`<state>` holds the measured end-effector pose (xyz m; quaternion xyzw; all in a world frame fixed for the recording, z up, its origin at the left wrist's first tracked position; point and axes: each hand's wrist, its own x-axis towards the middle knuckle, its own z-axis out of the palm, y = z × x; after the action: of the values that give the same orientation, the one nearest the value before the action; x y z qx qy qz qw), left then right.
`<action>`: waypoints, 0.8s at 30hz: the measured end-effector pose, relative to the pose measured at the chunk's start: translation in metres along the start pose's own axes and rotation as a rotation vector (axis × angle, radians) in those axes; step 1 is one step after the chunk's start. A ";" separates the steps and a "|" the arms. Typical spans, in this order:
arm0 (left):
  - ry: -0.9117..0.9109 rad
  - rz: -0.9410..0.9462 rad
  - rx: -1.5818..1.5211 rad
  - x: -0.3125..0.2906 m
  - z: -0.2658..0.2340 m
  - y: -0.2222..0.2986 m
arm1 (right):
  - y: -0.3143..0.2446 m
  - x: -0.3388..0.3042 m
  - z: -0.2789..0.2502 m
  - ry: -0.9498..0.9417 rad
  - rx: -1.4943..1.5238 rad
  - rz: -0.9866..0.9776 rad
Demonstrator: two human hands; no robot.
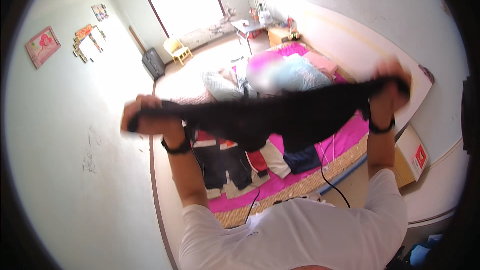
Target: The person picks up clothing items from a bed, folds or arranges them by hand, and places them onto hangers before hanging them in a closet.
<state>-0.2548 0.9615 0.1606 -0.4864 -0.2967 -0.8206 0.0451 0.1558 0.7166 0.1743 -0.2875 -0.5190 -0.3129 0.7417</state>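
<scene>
A black garment [280, 115], blurred by motion, is stretched between my raised hands above the bed; its exact kind cannot be made out. Its left end is gripped in my left hand [147, 118], with the fingers wrapped round the cloth. My right hand [392, 90] clutches the other end, slightly higher and farther out. The cloth sags in the middle and hides part of the bed. Below it lie dark trousers [235, 165], a red and white garment [256, 162] and a navy folded cloth [302, 160] on a magenta sheet [235, 203].
Bundled bedding [307, 72] is heaped on the far part of the bed. A woven mat [345, 157] edges it. Black cables run near the front. Beyond stand a yellow chair [177, 51], a dark suitcase [154, 63] and a small table [251, 27]. A box [412, 155] is at the right.
</scene>
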 end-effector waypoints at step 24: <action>-0.744 -0.985 -0.547 -0.136 -0.006 0.061 | -0.024 -0.061 0.219 -0.268 0.026 0.258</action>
<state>-0.1662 0.8788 0.0738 -0.5386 -0.2613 -0.5687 -0.5641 -0.0081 0.8757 0.1833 -0.3809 -0.5760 -0.1675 0.7036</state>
